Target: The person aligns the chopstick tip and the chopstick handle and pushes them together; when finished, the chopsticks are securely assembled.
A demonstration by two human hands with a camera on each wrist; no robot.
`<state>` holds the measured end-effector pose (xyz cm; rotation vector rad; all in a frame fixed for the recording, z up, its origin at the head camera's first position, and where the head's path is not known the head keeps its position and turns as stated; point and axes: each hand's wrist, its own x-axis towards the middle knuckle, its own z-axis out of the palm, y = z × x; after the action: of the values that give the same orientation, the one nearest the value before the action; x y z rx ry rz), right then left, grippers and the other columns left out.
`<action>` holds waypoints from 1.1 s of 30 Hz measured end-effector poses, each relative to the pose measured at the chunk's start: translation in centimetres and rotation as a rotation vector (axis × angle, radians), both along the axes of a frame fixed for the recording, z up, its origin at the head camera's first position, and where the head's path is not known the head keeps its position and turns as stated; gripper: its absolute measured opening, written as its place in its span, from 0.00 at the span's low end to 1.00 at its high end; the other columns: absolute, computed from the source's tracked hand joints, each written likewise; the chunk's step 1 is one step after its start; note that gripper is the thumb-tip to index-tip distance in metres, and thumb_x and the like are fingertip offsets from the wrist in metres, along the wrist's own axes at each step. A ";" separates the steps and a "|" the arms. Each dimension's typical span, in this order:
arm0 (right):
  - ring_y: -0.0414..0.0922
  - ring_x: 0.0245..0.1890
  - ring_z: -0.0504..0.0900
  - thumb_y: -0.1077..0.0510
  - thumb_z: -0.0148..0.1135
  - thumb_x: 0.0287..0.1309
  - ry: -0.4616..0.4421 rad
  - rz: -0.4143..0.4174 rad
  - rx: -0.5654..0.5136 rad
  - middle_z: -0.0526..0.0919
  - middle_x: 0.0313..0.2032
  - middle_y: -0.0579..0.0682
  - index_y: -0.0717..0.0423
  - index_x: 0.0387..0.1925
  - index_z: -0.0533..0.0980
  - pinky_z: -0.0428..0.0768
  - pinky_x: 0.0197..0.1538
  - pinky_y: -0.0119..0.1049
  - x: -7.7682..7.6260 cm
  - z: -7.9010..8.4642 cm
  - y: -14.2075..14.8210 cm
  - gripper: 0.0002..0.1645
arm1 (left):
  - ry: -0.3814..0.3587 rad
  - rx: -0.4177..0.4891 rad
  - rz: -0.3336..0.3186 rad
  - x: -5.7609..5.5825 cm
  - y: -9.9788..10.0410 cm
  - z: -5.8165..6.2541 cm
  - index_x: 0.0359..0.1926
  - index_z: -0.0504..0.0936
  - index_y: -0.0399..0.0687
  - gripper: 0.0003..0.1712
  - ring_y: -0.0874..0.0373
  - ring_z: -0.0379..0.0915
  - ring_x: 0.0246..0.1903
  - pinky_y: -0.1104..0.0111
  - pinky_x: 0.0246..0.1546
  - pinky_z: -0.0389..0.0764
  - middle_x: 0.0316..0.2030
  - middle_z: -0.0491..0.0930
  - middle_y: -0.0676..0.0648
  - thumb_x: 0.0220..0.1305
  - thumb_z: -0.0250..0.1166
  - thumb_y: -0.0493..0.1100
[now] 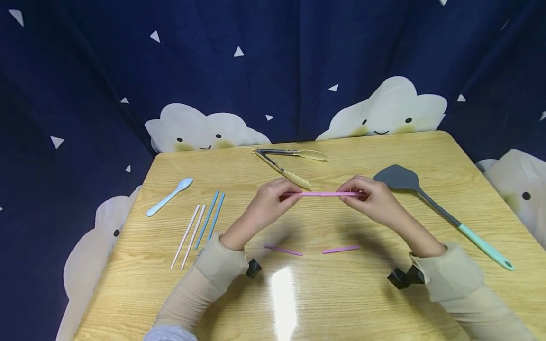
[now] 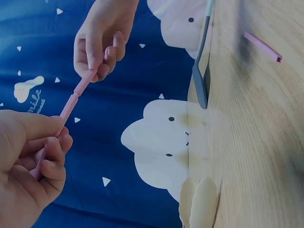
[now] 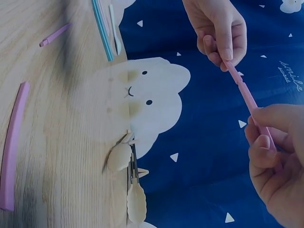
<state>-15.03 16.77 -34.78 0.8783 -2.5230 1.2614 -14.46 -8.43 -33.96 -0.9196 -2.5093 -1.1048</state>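
Note:
My left hand (image 1: 270, 201) and right hand (image 1: 377, 199) are raised over the middle of the table, facing each other. Between them runs a straight pink chopstick (image 1: 320, 194) made of two sections, set end to end. Each hand pinches one section between thumb and fingers. A narrow step marks the seam midway along the chopstick (image 2: 70, 107) in the left wrist view; whether it is fully joined I cannot tell. Two more pink chopstick sections lie apart on the table below the hands, a left section (image 1: 283, 250) and a right section (image 1: 341, 249).
Blue chopsticks (image 1: 206, 220) and pale chopsticks (image 1: 185, 237) lie at the left, near a light blue spoon (image 1: 170, 196). Spread tongs (image 1: 296, 180) rest just beyond the hands. A grey spatula (image 1: 396, 177) with a mint handle lies at the right. A dark blue curtain (image 1: 273, 71) hangs behind the table.

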 end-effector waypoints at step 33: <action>0.34 0.21 0.67 0.74 0.65 0.42 0.120 0.028 -0.093 0.75 0.22 0.43 0.55 0.26 0.79 0.66 0.22 0.23 1.0 1.4 -1.3 0.12 | 0.066 0.132 0.015 1.0 0.2 0.2 0.28 0.82 0.40 0.02 0.65 0.62 0.20 0.77 0.19 0.66 0.23 0.76 0.50 0.54 0.64 0.35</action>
<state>-14.07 15.46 -33.42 0.9424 -2.3476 1.2824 -13.42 -8.22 -33.80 -0.8851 -2.3555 -1.1990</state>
